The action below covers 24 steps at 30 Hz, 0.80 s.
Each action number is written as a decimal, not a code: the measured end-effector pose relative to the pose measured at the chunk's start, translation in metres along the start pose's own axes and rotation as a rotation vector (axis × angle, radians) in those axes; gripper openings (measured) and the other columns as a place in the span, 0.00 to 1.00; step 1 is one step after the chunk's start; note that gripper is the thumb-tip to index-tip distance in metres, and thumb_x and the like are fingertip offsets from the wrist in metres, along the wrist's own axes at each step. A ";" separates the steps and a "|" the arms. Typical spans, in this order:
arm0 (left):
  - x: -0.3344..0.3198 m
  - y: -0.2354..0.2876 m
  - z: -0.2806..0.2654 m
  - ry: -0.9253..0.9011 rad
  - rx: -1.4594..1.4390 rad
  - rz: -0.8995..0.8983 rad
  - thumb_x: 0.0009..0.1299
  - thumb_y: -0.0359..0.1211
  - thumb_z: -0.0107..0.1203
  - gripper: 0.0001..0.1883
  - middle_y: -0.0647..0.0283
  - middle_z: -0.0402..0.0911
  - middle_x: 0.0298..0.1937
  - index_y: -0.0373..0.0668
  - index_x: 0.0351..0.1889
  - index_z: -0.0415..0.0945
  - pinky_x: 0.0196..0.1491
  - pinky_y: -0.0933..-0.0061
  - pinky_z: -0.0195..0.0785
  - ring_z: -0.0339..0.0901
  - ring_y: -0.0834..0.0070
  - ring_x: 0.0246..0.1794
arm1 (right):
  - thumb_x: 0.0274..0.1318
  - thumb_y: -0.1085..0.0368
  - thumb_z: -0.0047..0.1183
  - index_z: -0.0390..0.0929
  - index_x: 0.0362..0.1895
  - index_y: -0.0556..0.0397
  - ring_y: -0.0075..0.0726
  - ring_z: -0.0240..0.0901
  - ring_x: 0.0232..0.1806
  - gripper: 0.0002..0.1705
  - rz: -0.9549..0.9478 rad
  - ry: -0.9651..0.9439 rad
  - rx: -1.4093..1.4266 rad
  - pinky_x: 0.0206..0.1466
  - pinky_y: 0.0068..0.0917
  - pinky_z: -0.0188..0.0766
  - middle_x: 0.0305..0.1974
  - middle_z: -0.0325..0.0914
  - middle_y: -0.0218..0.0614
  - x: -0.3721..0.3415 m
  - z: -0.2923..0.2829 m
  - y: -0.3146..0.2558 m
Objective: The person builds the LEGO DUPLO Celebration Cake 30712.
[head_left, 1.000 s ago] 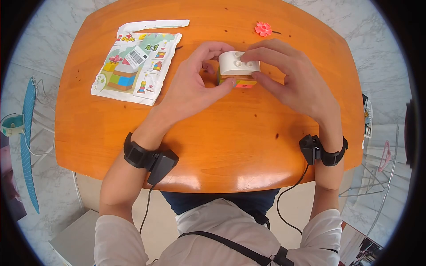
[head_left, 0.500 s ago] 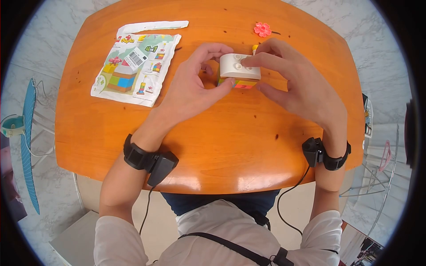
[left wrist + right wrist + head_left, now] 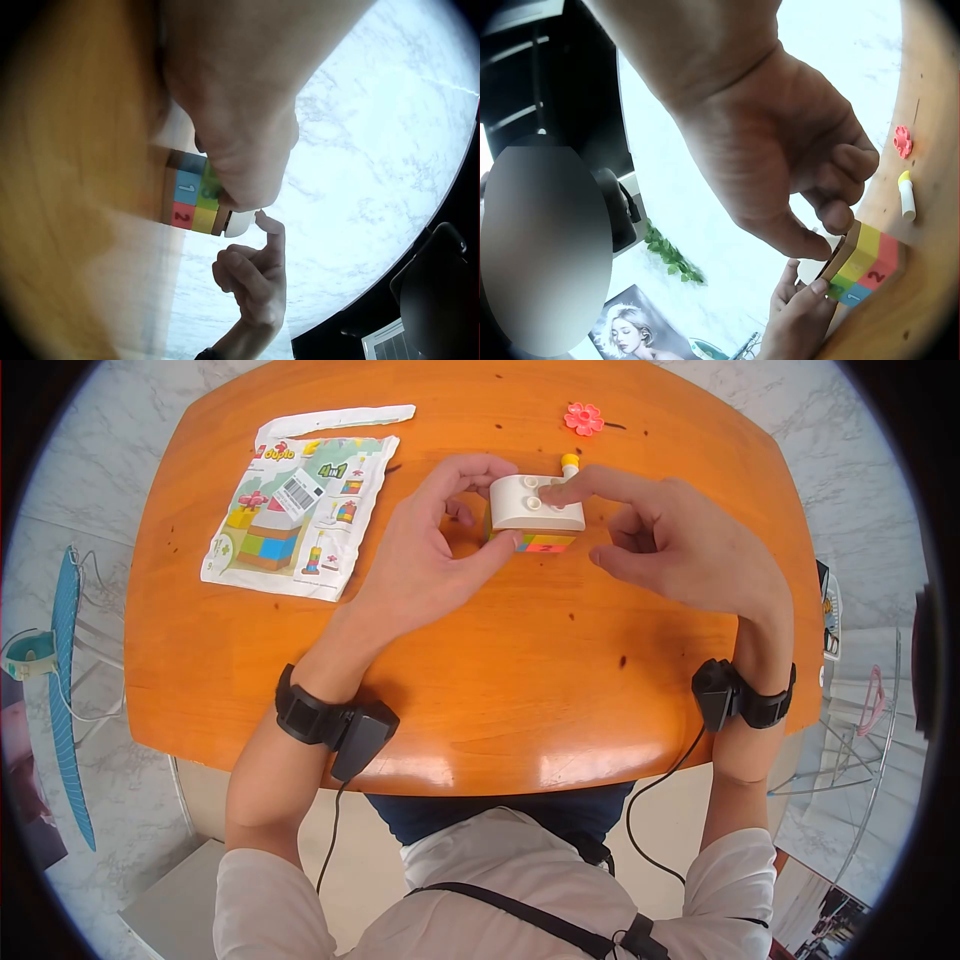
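Observation:
A stack of toy building bricks [image 3: 548,544] stands on the table, topped by a white rounded brick [image 3: 508,508] with studs. My left hand [image 3: 425,550] holds the stack's left side, thumb at the front and fingers behind. On the white brick's top rests the index fingertip of my right hand [image 3: 690,540], whose other fingers are curled back. The left wrist view shows a blue brick [image 3: 187,187] marked 1, a red brick [image 3: 182,215] marked 2 and a yellow brick [image 3: 204,220]. Behind the stack stands a white candle-shaped piece [image 3: 907,201] with a yellow tip.
A red flower piece [image 3: 583,419] lies farther back on the wooden table [image 3: 480,690]. At the left lies an opened Duplo bag [image 3: 225,550], with its torn-off strip [image 3: 345,421] above it.
My right thumb and other fingers have come away from the stack and curled, leaving the index finger on top. That hand moved right, uncovering the candle-shaped piece. The left hand keeps its hold.

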<state>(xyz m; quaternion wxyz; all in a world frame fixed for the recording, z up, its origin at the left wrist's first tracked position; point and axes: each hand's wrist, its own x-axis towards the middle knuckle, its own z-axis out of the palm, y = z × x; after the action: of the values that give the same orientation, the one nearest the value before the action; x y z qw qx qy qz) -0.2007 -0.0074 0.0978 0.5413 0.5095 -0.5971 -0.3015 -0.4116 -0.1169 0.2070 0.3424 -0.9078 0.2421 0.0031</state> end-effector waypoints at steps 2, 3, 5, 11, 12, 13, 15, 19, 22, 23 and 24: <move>-0.001 0.000 0.000 -0.002 -0.007 -0.007 0.67 0.22 0.64 0.26 0.64 0.77 0.61 0.40 0.63 0.70 0.55 0.72 0.65 0.72 0.75 0.61 | 0.62 0.70 0.56 0.77 0.61 0.47 0.30 0.65 0.20 0.23 0.009 0.005 -0.009 0.26 0.31 0.61 0.21 0.72 0.35 0.000 0.001 -0.003; 0.000 -0.001 0.000 0.001 -0.001 0.000 0.67 0.22 0.64 0.26 0.64 0.77 0.61 0.40 0.63 0.70 0.55 0.72 0.65 0.72 0.75 0.61 | 0.62 0.70 0.56 0.77 0.61 0.47 0.30 0.64 0.19 0.22 0.018 0.011 -0.021 0.25 0.31 0.61 0.21 0.73 0.35 0.000 0.001 -0.005; 0.000 -0.001 0.000 0.003 0.005 0.008 0.67 0.22 0.64 0.26 0.64 0.76 0.61 0.40 0.63 0.70 0.55 0.72 0.65 0.72 0.75 0.61 | 0.62 0.70 0.55 0.77 0.61 0.47 0.30 0.64 0.19 0.22 0.021 0.016 -0.025 0.25 0.31 0.61 0.21 0.74 0.36 0.000 0.001 -0.006; 0.000 0.000 -0.001 0.005 0.009 -0.004 0.67 0.23 0.65 0.27 0.64 0.76 0.61 0.40 0.63 0.70 0.55 0.72 0.65 0.72 0.75 0.62 | 0.60 0.71 0.55 0.78 0.59 0.49 0.35 0.69 0.21 0.21 0.049 0.054 -0.046 0.27 0.33 0.64 0.23 0.76 0.41 0.003 0.005 -0.005; 0.001 0.001 -0.001 0.007 0.013 -0.008 0.67 0.23 0.65 0.27 0.64 0.76 0.61 0.40 0.63 0.71 0.55 0.73 0.65 0.72 0.75 0.62 | 0.59 0.71 0.55 0.78 0.58 0.50 0.38 0.72 0.23 0.21 0.052 0.093 -0.035 0.29 0.35 0.66 0.24 0.77 0.43 0.003 0.008 -0.006; 0.000 0.001 -0.001 0.007 0.015 -0.014 0.66 0.23 0.66 0.27 0.64 0.76 0.61 0.40 0.63 0.71 0.55 0.73 0.65 0.72 0.75 0.62 | 0.59 0.71 0.55 0.78 0.58 0.50 0.38 0.72 0.23 0.21 0.053 0.094 -0.033 0.29 0.35 0.66 0.24 0.77 0.43 0.003 0.012 -0.008; 0.000 0.002 -0.001 0.013 0.021 -0.009 0.66 0.23 0.66 0.27 0.64 0.76 0.62 0.40 0.63 0.71 0.54 0.73 0.65 0.72 0.75 0.61 | 0.57 0.71 0.57 0.78 0.57 0.51 0.48 0.78 0.28 0.21 0.025 0.189 -0.133 0.33 0.39 0.71 0.27 0.79 0.48 0.003 0.017 -0.012; 0.000 0.000 0.000 0.016 0.012 -0.014 0.66 0.23 0.66 0.27 0.64 0.76 0.62 0.40 0.63 0.71 0.54 0.72 0.65 0.72 0.75 0.62 | 0.56 0.72 0.57 0.78 0.56 0.51 0.54 0.80 0.33 0.22 0.038 0.200 -0.114 0.38 0.42 0.74 0.30 0.80 0.50 0.003 0.020 -0.013; 0.000 0.000 -0.001 0.013 0.012 -0.012 0.67 0.24 0.67 0.26 0.64 0.76 0.62 0.39 0.63 0.71 0.54 0.73 0.66 0.73 0.76 0.61 | 0.56 0.72 0.57 0.78 0.56 0.51 0.54 0.79 0.33 0.22 0.042 0.184 -0.094 0.39 0.43 0.74 0.30 0.80 0.49 0.003 0.023 -0.008; 0.001 0.000 0.000 0.016 0.010 -0.003 0.67 0.24 0.67 0.26 0.64 0.76 0.62 0.39 0.63 0.71 0.54 0.73 0.66 0.73 0.76 0.61 | 0.56 0.73 0.57 0.77 0.56 0.50 0.54 0.79 0.33 0.22 -0.001 0.215 -0.129 0.39 0.42 0.74 0.29 0.80 0.49 0.002 0.027 -0.004; 0.000 0.001 0.000 0.027 0.002 -0.009 0.67 0.25 0.68 0.26 0.64 0.76 0.61 0.39 0.63 0.72 0.54 0.73 0.66 0.73 0.76 0.60 | 0.56 0.73 0.57 0.77 0.56 0.50 0.54 0.79 0.33 0.22 -0.045 0.246 -0.163 0.39 0.42 0.74 0.29 0.80 0.49 0.001 0.028 -0.002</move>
<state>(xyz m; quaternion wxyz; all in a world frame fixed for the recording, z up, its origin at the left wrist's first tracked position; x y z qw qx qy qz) -0.2010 -0.0070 0.0989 0.5474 0.5169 -0.5877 -0.2963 -0.4049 -0.0987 0.1861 0.2353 -0.9313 0.2609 -0.0960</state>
